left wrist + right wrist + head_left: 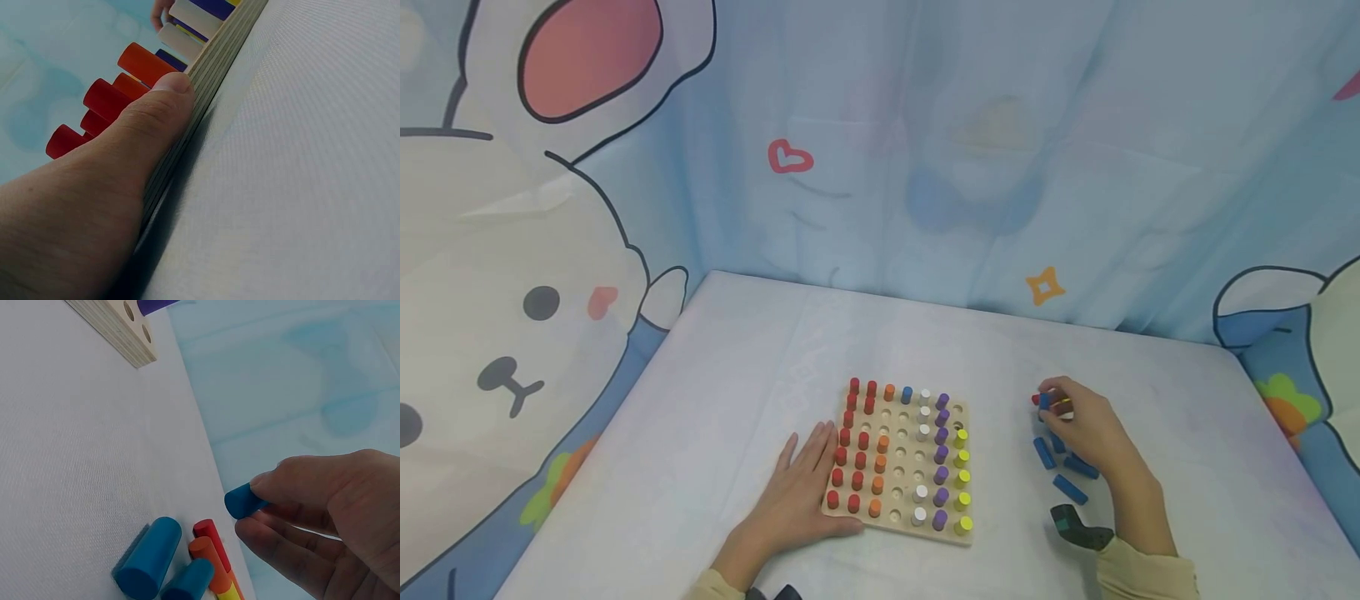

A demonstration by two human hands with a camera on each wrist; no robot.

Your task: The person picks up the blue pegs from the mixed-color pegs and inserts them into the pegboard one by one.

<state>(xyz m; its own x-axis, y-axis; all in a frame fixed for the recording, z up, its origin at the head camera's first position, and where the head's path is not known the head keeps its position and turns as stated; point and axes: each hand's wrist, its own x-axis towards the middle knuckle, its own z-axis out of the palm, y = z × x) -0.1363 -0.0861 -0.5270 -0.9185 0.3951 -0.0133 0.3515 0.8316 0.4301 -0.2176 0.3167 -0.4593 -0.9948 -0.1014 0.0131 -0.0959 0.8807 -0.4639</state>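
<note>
A wooden pegboard (904,529) lies on the table with rows of red pegs (832,499), orange, white, purple and yellow pegs, plus one blue peg (907,395) in the far row. Several of its holes show bare. My left hand (797,496) rests against the board's left side, fingers straight; its thumb (169,94) touches the near edge. To the right of the board, my right hand (1090,425) pinches a blue peg (242,501) between thumb and fingertips, above the loose pegs. Several loose blue pegs (1070,489) lie below that hand.
Beside the loose blue pegs lie a red peg (209,534), an orange peg (209,559) and a yellow one (231,592), partly covered by the right hand in the head view. A white cloth covers the table (760,333). A printed curtain (880,208) hangs behind it.
</note>
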